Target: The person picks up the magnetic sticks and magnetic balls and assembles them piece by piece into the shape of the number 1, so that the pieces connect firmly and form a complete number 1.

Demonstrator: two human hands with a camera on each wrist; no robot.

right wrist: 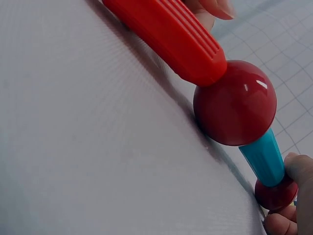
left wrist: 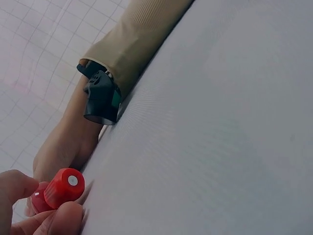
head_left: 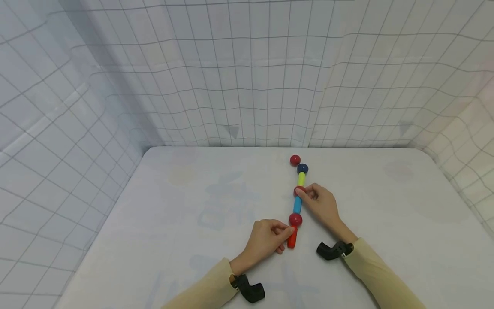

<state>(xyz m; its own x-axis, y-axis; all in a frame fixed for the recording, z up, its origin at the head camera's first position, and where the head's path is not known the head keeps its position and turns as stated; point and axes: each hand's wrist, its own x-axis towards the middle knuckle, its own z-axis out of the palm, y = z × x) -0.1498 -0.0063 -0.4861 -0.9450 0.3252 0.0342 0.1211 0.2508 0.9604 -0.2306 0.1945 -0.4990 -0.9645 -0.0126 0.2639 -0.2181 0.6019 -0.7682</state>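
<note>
A chain of magnetic sticks and balls lies on the table, running away from me. From the near end it goes red magnetic stick (head_left: 292, 241), red ball (head_left: 295, 219), blue stick (head_left: 297, 206), middle red ball (right wrist: 275, 197), yellow-green stick (head_left: 301, 178) and dark blue ball (head_left: 302, 168). My left hand (head_left: 266, 237) pinches the red stick near its joint with the ball. In the left wrist view, the stick's free end shows a pale round disc. Farther up, my right hand (head_left: 321, 205) grips the middle red ball between thumb and fingers, partly covering it.
Another red ball (head_left: 295, 160) sits just beyond the dark blue ball; I cannot tell whether they touch. The white tabletop (head_left: 193, 193) ends at a back edge. White grid-patterned curtains (head_left: 247, 77) hang behind it and along both sides.
</note>
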